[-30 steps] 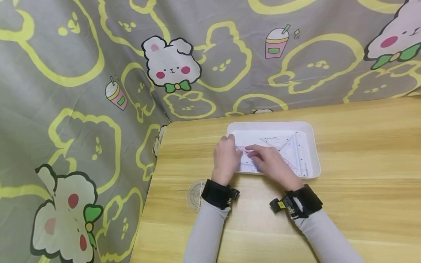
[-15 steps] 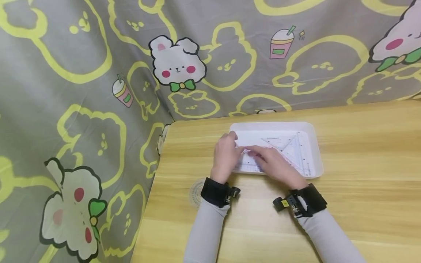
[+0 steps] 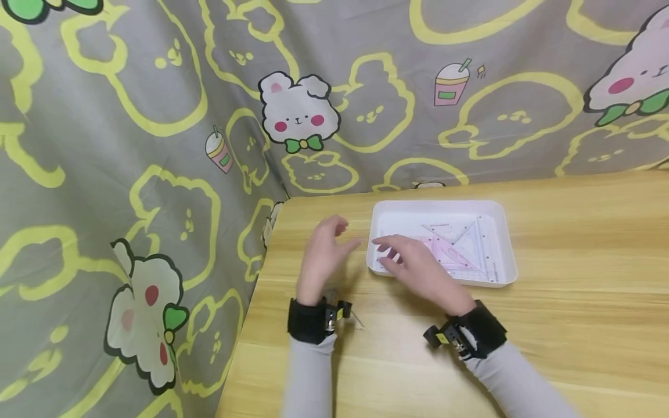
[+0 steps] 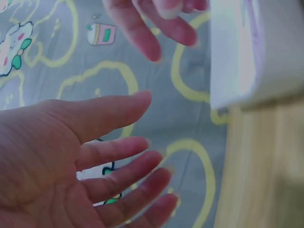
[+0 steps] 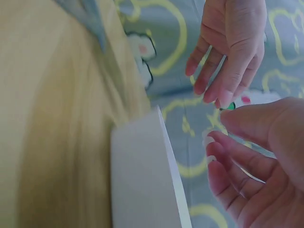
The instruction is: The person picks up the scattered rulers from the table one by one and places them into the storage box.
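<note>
— From the head camera we see our left hand above the yellow wooden table, just left of the shallow white plastic tray. Our right hand is over the tray's near left corner.

— Are they holding anything?

— The left wrist camera shows straight, spread fingers holding nothing. The right wrist camera shows loosely bent fingers; we cannot tell about those. Only the head camera shows the see-through plastic triangle rulers lying in the tray.

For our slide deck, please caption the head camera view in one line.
Two bare hands, left and right, hover open beside a white plastic tray of clear rulers.
</note>
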Available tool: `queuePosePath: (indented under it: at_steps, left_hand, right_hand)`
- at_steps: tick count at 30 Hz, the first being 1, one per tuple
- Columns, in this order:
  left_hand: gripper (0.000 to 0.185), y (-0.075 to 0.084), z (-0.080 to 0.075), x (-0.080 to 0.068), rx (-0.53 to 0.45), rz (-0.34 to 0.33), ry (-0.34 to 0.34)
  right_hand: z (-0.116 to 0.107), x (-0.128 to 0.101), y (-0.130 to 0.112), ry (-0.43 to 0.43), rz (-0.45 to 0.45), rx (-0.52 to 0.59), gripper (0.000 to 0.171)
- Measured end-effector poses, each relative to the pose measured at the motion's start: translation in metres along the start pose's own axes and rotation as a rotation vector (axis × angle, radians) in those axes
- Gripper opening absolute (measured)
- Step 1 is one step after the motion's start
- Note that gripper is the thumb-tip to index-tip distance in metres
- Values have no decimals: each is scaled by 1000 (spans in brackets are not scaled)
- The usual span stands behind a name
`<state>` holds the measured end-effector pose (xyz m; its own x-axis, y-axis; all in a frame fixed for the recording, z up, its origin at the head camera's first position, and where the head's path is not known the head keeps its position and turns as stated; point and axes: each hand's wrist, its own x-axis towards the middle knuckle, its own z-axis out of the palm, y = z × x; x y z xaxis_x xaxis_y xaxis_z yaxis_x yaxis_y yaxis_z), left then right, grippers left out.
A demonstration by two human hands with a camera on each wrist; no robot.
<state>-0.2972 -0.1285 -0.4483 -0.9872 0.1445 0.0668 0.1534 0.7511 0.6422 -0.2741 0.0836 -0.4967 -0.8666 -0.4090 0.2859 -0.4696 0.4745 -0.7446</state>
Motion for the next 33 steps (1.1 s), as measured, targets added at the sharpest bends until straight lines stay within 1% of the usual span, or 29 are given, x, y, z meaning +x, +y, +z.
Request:
queuePosePath:
  at_steps: [3, 5, 7, 9, 12, 15, 17, 19, 21, 23, 26, 30, 33]
  left_hand:
    - [59, -17, -8, -18, 5, -97, -115]
    - [67, -30, -9, -30, 50, -142, -184]
    - [70, -42, -8, -40, 96, -171, -233]
    - [67, -51, -4, -50, 148, -191, -245]
    - [60, -59, 4, -64, 218, -235, -247]
    - [57, -62, 14, -74, 264, -251, -228]
    - [54, -61, 20, -78, 273, -245, -202]
    - [52, -59, 25, -81, 263, -237, -176]
    - [52, -57, 28, -82, 252, -227, -170]
    - [53, -55, 29, -83, 240, -218, -183]
    - [54, -55, 30, -85, 197, -207, -222]
    - [44, -59, 26, -89, 73, -230, -252]
    - [35, -60, 21, -89, -20, -227, -251]
  right_hand:
    - [17, -2, -7, -36, -17, 3, 39]
    - [29, -6, -10, -77, -26, -11, 40]
    - [40, -11, -13, -120, -18, -34, 41]
    - [49, -16, -14, -149, -22, -56, 45]
    - [63, -23, -16, -166, -29, -83, 50]
    - [73, -28, -17, -174, -48, -111, 53]
    - [77, -31, -17, -178, -56, -130, 55]
    - [79, -32, -17, -182, -69, -153, 56]
    - [79, -33, -17, -194, -79, -171, 57]
    - [79, -34, -19, -215, -92, -190, 55]
    - [79, -34, -21, -244, -111, -201, 44]
    - [78, -32, -26, -235, -131, -195, 35]
    - [75, -28, -29, -220, -134, -178, 35]
